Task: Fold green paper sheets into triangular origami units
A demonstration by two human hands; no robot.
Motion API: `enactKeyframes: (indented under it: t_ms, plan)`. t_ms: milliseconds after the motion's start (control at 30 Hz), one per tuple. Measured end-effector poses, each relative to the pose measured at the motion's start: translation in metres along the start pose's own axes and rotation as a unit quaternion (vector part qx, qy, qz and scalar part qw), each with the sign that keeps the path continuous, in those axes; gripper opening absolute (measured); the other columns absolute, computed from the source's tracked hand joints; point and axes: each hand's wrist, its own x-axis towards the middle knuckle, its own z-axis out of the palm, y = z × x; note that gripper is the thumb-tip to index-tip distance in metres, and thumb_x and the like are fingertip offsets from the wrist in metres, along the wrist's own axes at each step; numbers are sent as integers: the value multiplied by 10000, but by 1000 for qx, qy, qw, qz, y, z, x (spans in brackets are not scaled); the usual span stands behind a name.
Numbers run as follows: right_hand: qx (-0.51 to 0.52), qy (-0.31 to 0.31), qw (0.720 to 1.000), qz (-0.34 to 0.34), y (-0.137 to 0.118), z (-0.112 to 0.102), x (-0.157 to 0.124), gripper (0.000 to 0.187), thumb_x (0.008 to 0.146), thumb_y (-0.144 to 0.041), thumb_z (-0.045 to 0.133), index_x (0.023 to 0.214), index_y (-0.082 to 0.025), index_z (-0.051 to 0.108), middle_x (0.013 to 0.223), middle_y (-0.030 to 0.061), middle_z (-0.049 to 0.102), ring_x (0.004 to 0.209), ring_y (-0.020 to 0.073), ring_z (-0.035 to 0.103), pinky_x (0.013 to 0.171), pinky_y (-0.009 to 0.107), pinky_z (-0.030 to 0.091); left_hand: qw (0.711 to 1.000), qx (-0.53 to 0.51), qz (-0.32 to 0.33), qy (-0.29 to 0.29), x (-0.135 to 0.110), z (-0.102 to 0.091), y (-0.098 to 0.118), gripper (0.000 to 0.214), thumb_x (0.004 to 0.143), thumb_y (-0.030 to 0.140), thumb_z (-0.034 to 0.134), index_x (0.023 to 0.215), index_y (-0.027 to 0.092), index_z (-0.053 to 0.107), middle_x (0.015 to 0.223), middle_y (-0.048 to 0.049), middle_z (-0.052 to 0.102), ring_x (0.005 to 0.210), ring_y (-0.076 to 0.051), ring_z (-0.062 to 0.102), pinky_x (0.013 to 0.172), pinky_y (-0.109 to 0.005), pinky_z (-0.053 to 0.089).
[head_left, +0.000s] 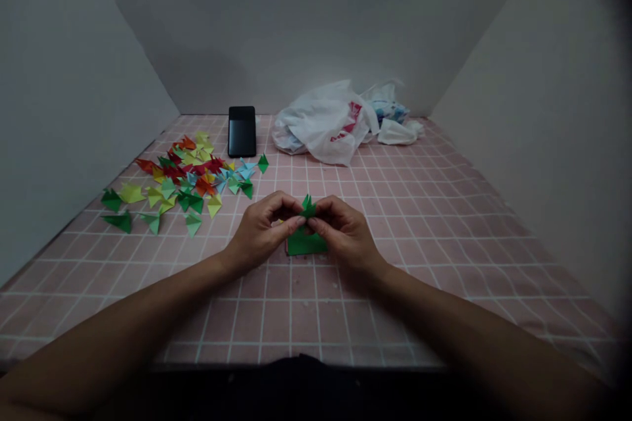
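Note:
Both hands meet over the middle of the pink checked table (424, 210). My left hand (261, 227) and my right hand (343, 230) each pinch a small folded green paper piece (308, 208), whose points stick up between the fingertips. Directly under the hands lies a small stack of green paper sheets (305, 243), partly covered by my fingers. A scattered pile of folded paper triangles (185, 181) in green, yellow, red, orange and light blue lies to the left, apart from my hands.
A black phone (241, 131) lies flat at the back of the table. A crumpled white plastic bag (328, 122) and a smaller printed bag (392, 112) sit at the back right. Plain grey walls enclose the table on three sides.

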Motion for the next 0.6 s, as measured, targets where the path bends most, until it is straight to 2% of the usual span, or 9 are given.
enactKeyframes:
  t_ms: [367,500,600]
  plan:
    - [-43,1,998,-39,2,-4,1,67,850,-175,703,890,-218,671,847,0,639,777,143,609,724,309,492,993,52,105,13,1,-3,-1,123,863,59,681,893,179,673,891,-29,681,823,-133,675,743,-249,549]
    - [-62,-2,995,-76,0,-2,-2,84,875,-138,682,891,-221,676,863,0,639,801,145,627,746,309,501,984,81,159,8,1,-3,0,137,869,50,686,887,184,667,902,-33,687,866,-143,666,784,-267,534]
    - [-51,-3,994,-95,-2,-1,-3,119,896,-114,662,912,-232,661,875,-10,633,796,138,640,751,307,506,984,77,159,15,0,-3,1,161,874,44,664,930,194,653,916,-35,683,871,-152,666,788,-285,540]
